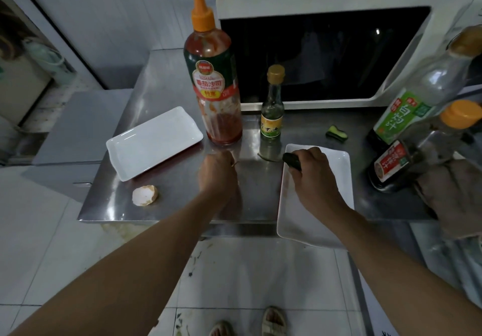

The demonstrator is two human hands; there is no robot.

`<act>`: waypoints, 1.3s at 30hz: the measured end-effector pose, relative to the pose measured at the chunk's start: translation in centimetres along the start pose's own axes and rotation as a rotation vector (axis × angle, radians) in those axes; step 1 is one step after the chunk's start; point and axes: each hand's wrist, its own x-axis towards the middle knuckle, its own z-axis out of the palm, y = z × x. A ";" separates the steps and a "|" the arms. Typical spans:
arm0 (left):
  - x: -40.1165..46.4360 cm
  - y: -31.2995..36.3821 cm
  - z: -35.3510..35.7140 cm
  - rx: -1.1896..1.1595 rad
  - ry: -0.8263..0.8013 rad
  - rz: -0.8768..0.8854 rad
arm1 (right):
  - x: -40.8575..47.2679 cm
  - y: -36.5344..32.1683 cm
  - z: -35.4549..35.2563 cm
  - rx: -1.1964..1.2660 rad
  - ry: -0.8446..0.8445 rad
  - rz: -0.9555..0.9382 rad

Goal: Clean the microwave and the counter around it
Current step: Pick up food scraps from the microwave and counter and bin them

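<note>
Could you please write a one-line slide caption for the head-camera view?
Clearing scraps from the counter before the microwave: right hand holds a dark green piece over a white plate.

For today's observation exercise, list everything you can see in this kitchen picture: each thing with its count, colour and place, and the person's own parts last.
Microwave: 1, white with dark door, back of counter.
Counter: 1, steel.
Ketchup bottle: 1, red, orange cap, left of microwave door.
Small bottle: 1, clear, gold cap, centre.
Sauce bottles: 2, dark contents, right side.
Plates: 2, white; one left, one under right hand, overhanging the edge.
Eggshell: 1, pale, front left.
Cucumber piece: 1, green, before microwave.
Cloth: 1, brownish, right edge.
Left hand: fingers curled on a small scrap.
Right hand: holds a dark green piece.
Feet: 2, in sandals.
</note>
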 end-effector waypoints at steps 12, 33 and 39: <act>-0.4 0.7 1.9 0.039 0.051 -0.074 | 0.6 1.5 0.8 0.039 0.009 -0.017; 0.6 1.4 2.5 0.288 -0.082 -0.065 | 0.8 2.4 0.1 0.042 -0.005 -0.009; 0.4 1.0 2.3 0.224 -0.047 0.012 | 1.0 2.6 0.2 0.042 -0.006 -0.007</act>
